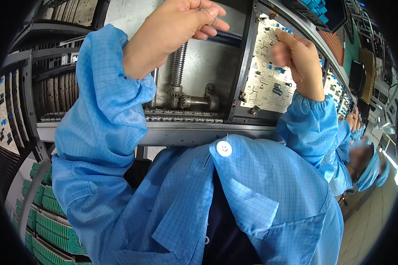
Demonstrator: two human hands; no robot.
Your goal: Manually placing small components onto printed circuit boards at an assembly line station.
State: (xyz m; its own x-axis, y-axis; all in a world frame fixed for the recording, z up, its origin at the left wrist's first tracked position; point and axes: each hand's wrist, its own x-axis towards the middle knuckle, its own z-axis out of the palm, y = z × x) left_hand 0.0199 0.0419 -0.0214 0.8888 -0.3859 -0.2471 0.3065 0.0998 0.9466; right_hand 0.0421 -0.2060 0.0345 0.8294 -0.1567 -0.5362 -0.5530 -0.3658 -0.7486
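Observation:
My left hand (172, 31) is raised at the top middle, fingers pinched together on something small that I cannot make out; a thin ring shows on one finger. My right hand (298, 55) is up at the right, fingers curled against a cream circuit board (263, 84) that carries small blue and black parts. Whether it holds a part is hidden by the fingers. Both arms wear blue checked sleeves. The board sits in a dark metal frame (243, 66) on a conveyor.
A threaded screw shaft with bevel gears (179, 90) stands behind the metal rail (185, 132). Racks of boards (53, 88) fill the left. Green trays (48, 221) stack at lower left. Another person in blue (362, 163) works at the right, further along the line.

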